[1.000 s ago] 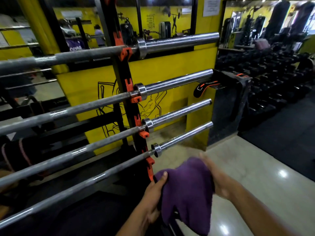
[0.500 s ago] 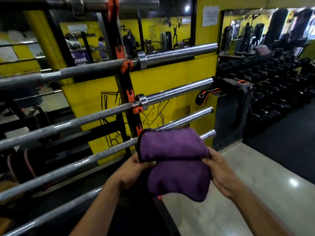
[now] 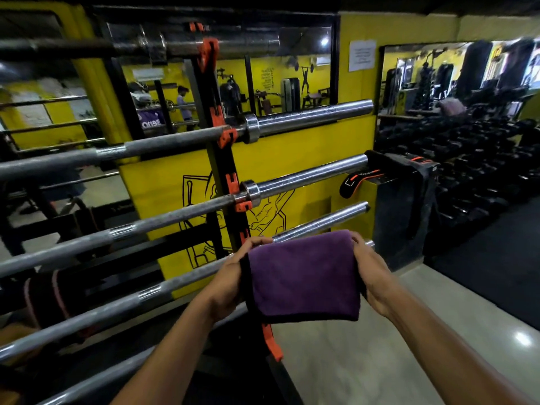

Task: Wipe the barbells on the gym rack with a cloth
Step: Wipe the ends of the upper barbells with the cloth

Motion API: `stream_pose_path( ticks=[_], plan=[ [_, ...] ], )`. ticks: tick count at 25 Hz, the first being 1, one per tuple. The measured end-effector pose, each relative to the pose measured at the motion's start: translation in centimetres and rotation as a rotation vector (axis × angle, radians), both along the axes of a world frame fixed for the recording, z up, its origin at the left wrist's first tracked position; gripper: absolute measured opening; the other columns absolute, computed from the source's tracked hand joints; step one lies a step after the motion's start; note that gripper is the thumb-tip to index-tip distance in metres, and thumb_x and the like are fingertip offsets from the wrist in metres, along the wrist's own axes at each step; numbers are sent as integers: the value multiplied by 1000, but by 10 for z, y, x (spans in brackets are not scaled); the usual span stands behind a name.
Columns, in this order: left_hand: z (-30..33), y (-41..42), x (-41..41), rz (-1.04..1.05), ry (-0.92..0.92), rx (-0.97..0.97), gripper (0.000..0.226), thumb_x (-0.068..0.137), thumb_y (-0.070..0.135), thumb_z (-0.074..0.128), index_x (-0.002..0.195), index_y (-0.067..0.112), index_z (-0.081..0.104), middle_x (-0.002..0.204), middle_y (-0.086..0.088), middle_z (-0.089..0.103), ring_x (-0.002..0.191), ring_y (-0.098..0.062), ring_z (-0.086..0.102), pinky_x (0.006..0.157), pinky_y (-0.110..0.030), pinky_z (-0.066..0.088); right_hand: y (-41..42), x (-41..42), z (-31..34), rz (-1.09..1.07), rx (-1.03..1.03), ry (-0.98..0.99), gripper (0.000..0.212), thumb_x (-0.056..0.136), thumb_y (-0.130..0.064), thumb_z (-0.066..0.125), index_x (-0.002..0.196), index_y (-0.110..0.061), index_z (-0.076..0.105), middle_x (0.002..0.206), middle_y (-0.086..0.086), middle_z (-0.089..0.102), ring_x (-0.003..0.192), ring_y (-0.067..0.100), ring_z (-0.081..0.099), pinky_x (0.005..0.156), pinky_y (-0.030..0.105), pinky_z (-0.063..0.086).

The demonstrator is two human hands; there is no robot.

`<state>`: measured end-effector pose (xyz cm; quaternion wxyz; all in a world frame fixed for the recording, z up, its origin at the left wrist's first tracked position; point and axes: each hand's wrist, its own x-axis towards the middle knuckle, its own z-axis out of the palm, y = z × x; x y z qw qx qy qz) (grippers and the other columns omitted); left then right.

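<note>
Purple cloth (image 3: 304,276) with a black edge — silver barbells (image 3: 306,173) on a black rack (image 3: 225,165) with orange hooks (image 3: 228,137), yellow wall (image 3: 306,147).

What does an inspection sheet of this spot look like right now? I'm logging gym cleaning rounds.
Surface: pale tiled floor, glossy with light glare; dark matting at right.
Job's things: purple cloth, folded, held in front of the rack; several barbells lie level on orange hooks.
Clutter: black and orange belt hangs beside a sleeve end.
Hands: left hand and right hand each grip a side edge of the cloth, fingers curled over its top.
Cables: nothing seen.
Surroundings: yellow wall with a line drawing, mirrors, dumbbell racks at right.
</note>
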<state>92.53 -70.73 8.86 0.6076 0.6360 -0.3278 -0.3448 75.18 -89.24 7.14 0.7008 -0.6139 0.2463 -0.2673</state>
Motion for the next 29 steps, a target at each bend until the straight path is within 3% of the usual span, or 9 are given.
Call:
stream_pose_path(
  ticks=[5, 8, 12, 16, 19, 21, 23, 25, 29],
  plan=[
    [-1, -6, -1, 21, 73, -80, 31, 105, 9, 38, 123, 21, 59, 107, -7, 70, 77, -17, 63, 56, -26, 44, 10, 4, -10, -31, 396, 45, 62, 98, -65, 36, 114, -18, 73, 106, 10, 76, 99, 32, 71, 80, 41, 55],
    [18, -10, 11, 94, 68, -119, 25, 101, 4, 43, 117, 11, 60, 105, -14, 70, 77, -21, 62, 58, -27, 44, 4, 7, 6, 64, 468, -60, 72, 93, -70, 41, 118, -11, 72, 116, 17, 72, 106, 36, 67, 88, 43, 51],
    [70, -25, 42, 74, -66, -77, 32, 97, -4, 46, 119, 11, 64, 115, -15, 71, 89, -26, 66, 61, -25, 52, 6, 35, 53, 78, 264, -139, 44, 82, -21, 72, 122, -3, 64, 105, 20, 75, 86, 31, 73, 79, 41, 60],
    [148, -33, 87, 141, -646, -59, 57, 88, -19, 38, 123, 19, 62, 128, -2, 64, 114, -16, 62, 76, -16, 51, -2, 68, 109, -53, 196, -368, 20, 92, -13, 66, 110, -5, 65, 86, 14, 74, 66, 21, 72, 53, 28, 57],
    [213, -24, 121, 244, -1508, 56, 52, 100, 11, 48, 147, 32, 41, 152, 10, 42, 131, -4, 44, 104, -25, 40, -13, 100, 151, -158, 184, -500, 12, 96, -20, 64, 105, -12, 65, 80, 7, 72, 62, 18, 71, 51, 29, 57],
    [254, -17, 149, 240, -1837, 170, 61, 104, 26, 43, 159, 31, 16, 165, 15, 9, 146, -2, 12, 120, -30, 15, -20, 122, 182, -190, 151, -565, 12, 95, -22, 62, 105, -16, 65, 81, 4, 70, 61, 16, 70, 52, 28, 56],
    [293, -9, 182, 265, -2031, 251, 66, 106, 34, 35, 160, 25, -2, 163, 12, -11, 149, -2, -13, 123, -30, -4, -27, 146, 217, -215, 96, -634, 17, 94, -21, 59, 109, -17, 64, 82, 2, 70, 64, 17, 69, 56, 28, 56],
    [326, -2, 208, 290, -2153, 354, 65, 106, 41, 27, 158, 23, -9, 163, 7, -16, 149, -6, -19, 126, -35, -4, -35, 168, 249, -258, -1, -685, 26, 93, -25, 57, 117, -17, 64, 92, 4, 71, 79, 22, 70, 64, 30, 56],
    [365, 6, 240, 247, -2093, 477, 61, 108, 45, 23, 157, 28, -9, 161, 14, -18, 141, 4, -24, 118, -23, -10, -54, 221, 311, -420, -420, -643, 29, 101, -28, 53, 122, -10, 62, 88, -2, 64, 76, 9, 62, 52, 11, 45]
  ],
)
